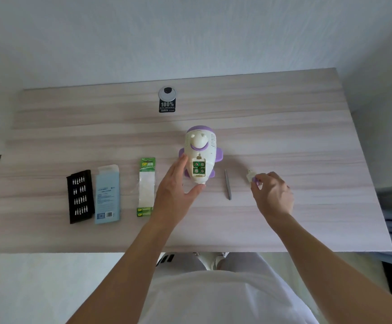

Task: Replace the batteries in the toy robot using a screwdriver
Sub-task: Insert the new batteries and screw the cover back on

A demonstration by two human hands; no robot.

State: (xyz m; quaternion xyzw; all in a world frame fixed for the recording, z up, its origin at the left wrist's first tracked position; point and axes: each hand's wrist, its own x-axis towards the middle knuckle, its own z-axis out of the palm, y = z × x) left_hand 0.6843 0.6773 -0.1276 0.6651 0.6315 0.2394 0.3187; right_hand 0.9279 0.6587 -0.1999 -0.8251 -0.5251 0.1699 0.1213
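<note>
Toy robot (199, 146) is lying open, four green batteries (199, 167) showing. Left hand (176, 185), fingers spread, is steadying it; right hand (272, 195), to its right, is pinching the loose cover (250, 177). Refitting probably remains.

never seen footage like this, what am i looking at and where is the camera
There is no machine here. A person works with bare hands, and the single picture comes from a camera worn on the head, looking down at a table. The left hand rests against a toy robot lying with its battery bay open, batteries inside. The right hand pinches a small cover, probably the bay's. Also on the table: a screwdriver, a battery pack, a blue box and a bit tray.
</note>
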